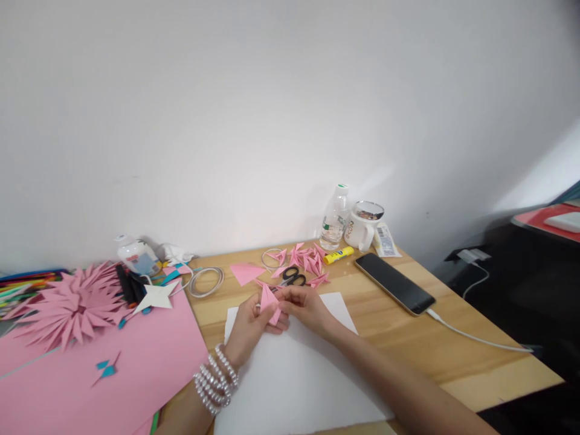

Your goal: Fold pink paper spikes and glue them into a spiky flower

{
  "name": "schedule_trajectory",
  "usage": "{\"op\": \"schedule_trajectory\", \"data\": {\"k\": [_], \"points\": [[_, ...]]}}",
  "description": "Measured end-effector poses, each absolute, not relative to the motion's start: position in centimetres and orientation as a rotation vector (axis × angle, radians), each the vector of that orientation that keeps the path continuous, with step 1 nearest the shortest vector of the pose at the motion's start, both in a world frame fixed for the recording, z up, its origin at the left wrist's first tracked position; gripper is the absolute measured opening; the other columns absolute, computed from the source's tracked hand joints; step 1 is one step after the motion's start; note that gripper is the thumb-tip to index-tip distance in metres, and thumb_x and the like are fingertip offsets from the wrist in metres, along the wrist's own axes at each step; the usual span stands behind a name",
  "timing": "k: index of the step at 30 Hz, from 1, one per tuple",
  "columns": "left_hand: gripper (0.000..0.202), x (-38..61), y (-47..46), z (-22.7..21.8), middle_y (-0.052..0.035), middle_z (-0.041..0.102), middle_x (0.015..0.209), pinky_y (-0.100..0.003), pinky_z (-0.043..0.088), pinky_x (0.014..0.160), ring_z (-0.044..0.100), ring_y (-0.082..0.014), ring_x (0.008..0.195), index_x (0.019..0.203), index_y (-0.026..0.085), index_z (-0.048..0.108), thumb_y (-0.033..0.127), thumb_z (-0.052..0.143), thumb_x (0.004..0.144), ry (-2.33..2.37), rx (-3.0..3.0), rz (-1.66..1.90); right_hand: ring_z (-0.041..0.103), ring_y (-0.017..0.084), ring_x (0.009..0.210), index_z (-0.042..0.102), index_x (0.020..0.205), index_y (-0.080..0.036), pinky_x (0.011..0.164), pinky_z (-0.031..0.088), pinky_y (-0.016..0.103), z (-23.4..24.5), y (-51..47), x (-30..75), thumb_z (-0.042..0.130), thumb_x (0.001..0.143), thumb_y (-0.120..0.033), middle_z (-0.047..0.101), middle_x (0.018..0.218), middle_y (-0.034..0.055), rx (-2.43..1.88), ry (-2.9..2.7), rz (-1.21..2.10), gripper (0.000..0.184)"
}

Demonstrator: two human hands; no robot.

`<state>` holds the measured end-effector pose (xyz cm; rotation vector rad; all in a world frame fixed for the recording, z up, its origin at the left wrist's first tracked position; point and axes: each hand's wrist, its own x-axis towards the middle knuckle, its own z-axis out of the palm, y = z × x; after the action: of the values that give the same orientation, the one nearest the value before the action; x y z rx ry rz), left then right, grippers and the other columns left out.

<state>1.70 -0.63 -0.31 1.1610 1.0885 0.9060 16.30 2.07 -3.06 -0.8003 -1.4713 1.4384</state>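
Pale wall rises behind a wood-grained table, whose near part carries a white sheet. Above the sheet's far end, the left hand supports a folded pink paper piece with fingers drawn in around it, and the right hand pinches its right side. Just beyond lie black-handled scissors and a cluster of folded pink pieces. Farther right, a yellow glue stick bears blue marking too small to read. Behind it stand a clear water bottle with a green-marked label and a white mug whose lettering I cannot read with certainty. Beside the mug, a printed slip shows what looks like a barcode. At far left, a white plastic bottle leans, its blue-and-red label illegible.
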Motion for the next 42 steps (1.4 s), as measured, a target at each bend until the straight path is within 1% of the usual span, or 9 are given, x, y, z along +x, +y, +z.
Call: {"op": "schedule_trajectory", "data": {"k": [6,10,15,18,21,27,33,38,42], "points": [[0.036,1.8,-0.5,-0.5,-0.0055,0.064,0.077,-0.03,0.053,0.059,0.063,-0.0174,0.063,0.088,0.012,0.054,0.04,0.064,0.067,1.127,1.185,0.966,0.054,0.011,0.058,0.055,0.078,-0.016,0.057,0.042,0.025,-3.5,2.0,16.2,0.063,0.07,-0.038,0.058,0.067,0.0002,-0.808,-1.41,1.405,0.026],[0.028,1.4,-0.4,-0.5,-0.0028,0.06,0.067,-0.025,0.05,0.052,0.058,-0.0135,0.056,0.077,0.011,0.057,0.037,0.063,0.069,1.147,1.247,1.001,0.054,0.012,0.062,0.056,0.075,-0.016,0.06,0.043,0.025,-3.2,1.8,16.0,0.059,0.073,-0.039,0.057,0.071,0.0016,-0.836,-1.51,1.402,0.024],[0.026,1.4,-0.5,-0.4,-0.0049,0.062,0.074,-0.027,0.05,0.061,0.057,-0.0153,0.068,0.079,0.012,0.061,0.036,0.063,0.069,1.139,1.2,0.985,0.051,0.012,0.06,0.056,0.071,-0.016,0.057,0.041,0.024,-3.0,1.7,15.9,0.057,0.074,-0.039,0.055,0.067,0.0003,-0.879,-1.546,1.354,0.024],[0.027,1.5,-0.5,0.0,-0.0045,0.061,0.077,-0.028,0.051,0.062,0.057,-0.0162,0.072,0.08,0.013,0.062,0.038,0.063,0.068,1.136,1.194,0.976,0.053,0.014,0.065,0.06,0.077,-0.017,0.06,0.041,0.025,-3.1,1.9,16.1,0.055,0.075,-0.035,0.058,0.071,0.0016,-0.871,-1.53,1.309,0.019],[0.024,1.3,-0.5,0.4,-0.0018,0.06,0.072,-0.024,0.049,0.057,0.055,-0.0128,0.062,0.073,0.014,0.062,0.037,0.063,0.068,1.179,1.269,1.018,0.053,0.015,0.069,0.063,0.083,-0.019,0.063,0.041,0.027,-3.3,2.1,16.3,0.052,0.077,-0.03,0.06,0.075,0.0027,-0.91,-1.58,1.195,0.017],[0.023,0.9,-0.1,0.0,0.0016,0.056,0.053,-0.019,0.04,0.044,0.047,-0.007,0.042,0.06,0.012,0.06,0.033,0.067,0.064,1.288,1.193,1.138,0.05,0.011,0.06,0.051,0.109,-0.019,0.057,0.041,0.024,-3.5,1.9,16.1,0.058,0.073,-0.029,0.053,0.071,-0.0015,-0.886,-1.462,1.277,0.038],[0.022,1.1,-0.1,-0.4,0.0007,0.059,0.061,-0.027,0.05,0.061,0.056,-0.012,0.058,0.064,0.013,0.06,0.033,0.068,0.062,1.19,1.05,1.148,0.045,0.008,0.053,0.052,0.097,-0.017,0.053,0.038,0.021,-3.3,1.9,16.1,0.061,0.07,-0.026,0.044,0.061,-0.0058,-0.896,-1.412,1.259,0.029],[0.022,1.2,-0.1,-0.5,0.0012,0.056,0.053,-0.021,0.045,0.052,0.052,-0.0093,0.051,0.058,0.012,0.056,0.032,0.066,0.064,1.255,1.25,1.033,0.05,0.009,0.056,0.044,0.086,-0.019,0.054,0.041,0.022,-3.2,2.1,16.2,0.064,0.068,-0.027,0.052,0.066,-0.0038,-0.855,-1.245,1.253,0.028],[0.025,0.9,0.2,-0.5,0.0016,0.058,0.06,-0.021,0.045,0.051,0.054,-0.0108,0.055,0.08,0.014,0.058,0.029,0.067,0.062,1.28,1.305,1.163,0.049,0.009,0.055,0.048,0.071,-0.018,0.053,0.039,0.022,-3.5,2.1,16.2,0.065,0.067,-0.029,0.052,0.062,-0.0034,-0.88,-1.31,1.253,0.02]]}}
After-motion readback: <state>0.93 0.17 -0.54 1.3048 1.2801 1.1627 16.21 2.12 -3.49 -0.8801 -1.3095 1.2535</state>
